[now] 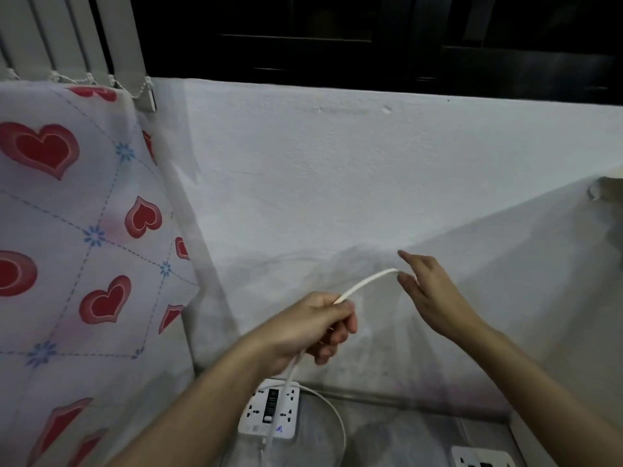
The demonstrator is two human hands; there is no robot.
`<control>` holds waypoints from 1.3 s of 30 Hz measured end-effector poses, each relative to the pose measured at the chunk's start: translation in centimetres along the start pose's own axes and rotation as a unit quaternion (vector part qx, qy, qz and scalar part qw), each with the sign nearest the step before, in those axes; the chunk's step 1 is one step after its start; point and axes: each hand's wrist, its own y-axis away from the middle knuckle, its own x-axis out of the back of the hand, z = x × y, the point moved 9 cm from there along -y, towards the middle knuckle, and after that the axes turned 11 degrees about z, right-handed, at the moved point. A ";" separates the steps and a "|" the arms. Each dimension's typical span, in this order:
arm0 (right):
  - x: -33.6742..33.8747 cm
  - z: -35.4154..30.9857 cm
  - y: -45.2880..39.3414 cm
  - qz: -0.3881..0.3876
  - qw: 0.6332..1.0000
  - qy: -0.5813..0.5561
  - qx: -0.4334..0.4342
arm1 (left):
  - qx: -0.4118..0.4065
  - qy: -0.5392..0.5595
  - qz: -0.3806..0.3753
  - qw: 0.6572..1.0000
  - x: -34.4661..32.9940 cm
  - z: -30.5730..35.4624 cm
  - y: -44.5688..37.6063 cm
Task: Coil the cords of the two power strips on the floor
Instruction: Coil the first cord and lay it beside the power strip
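Evidently the work stood at the first cord, early in the coiling — no finished coil was visible anywhere on the floor. The left hand [313, 326] was closed around the white cord [365, 283], with the cord coming out above the thumb and arching up and to the right toward the right hand [428, 291]. The right hand was spread, fingers extended, with the cord's far end just at its fingertips [404, 278]; whether it pinched the cord or merely touched it could not be told, motion blur being heavy there. Below the left fist the cord dropped down to the white power strip [269, 412], which lay flat on the floor near the bottom centre, close to the base of the wall [337, 163]. A slack loop [338, 419] curved off to the right of that strip. The second power strip [482, 458] showed only as a corner at the near right edge, apparently untouched; its cord was not in view. A heart-patterned cloth [74, 230] hung at left. Judgement: the step in hand was forming one loop — next, the right hand would need to secure the free length, bring it back to the left fist, and lay it in as a turn, repeating until the slack on the floor was gathered.
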 end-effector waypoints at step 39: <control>-5.7 1.3 4.6 -0.153 0.978 -0.090 -0.114 | -0.026 0.236 0.034 0.971 4.4 5.2 1.6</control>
